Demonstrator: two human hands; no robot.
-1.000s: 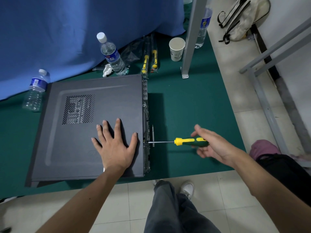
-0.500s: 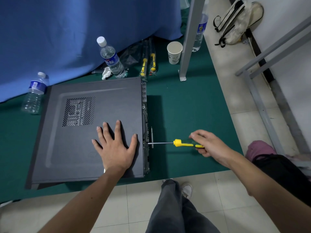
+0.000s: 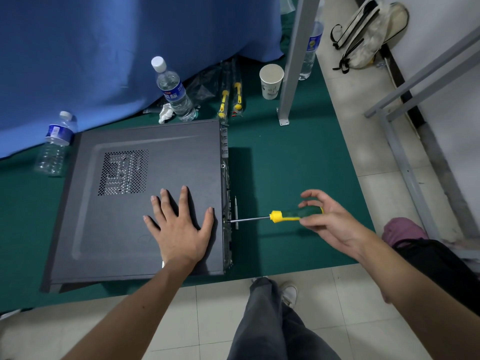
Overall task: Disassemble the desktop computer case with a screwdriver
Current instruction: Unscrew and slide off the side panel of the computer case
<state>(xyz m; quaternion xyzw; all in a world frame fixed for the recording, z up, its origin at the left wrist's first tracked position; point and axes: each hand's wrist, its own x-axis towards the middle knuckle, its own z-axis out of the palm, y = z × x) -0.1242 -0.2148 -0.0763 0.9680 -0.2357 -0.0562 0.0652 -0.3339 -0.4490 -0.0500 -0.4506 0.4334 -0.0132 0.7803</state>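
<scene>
Right grip [image 3: 328,220] loosely pinches screwdriver [image 3: 283,216], tip at case [image 3: 145,203] rear; left grip [image 3: 181,229] flat atop.

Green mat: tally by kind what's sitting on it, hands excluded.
Water bottles: 3
Screwdrivers: 3, one in use, two bagged
Paper cups: 1
Computer cases: 1
Crumpled tissues: 1
Total: 9

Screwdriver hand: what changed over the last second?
The right hand loosened its grip on the screwdriver: fingers now spread, only fingertips pinching the handle end, apparently re-gripping mid-turn. Unchanged: the tip at the computer case rear edge, the left hand pressing flat.
</scene>
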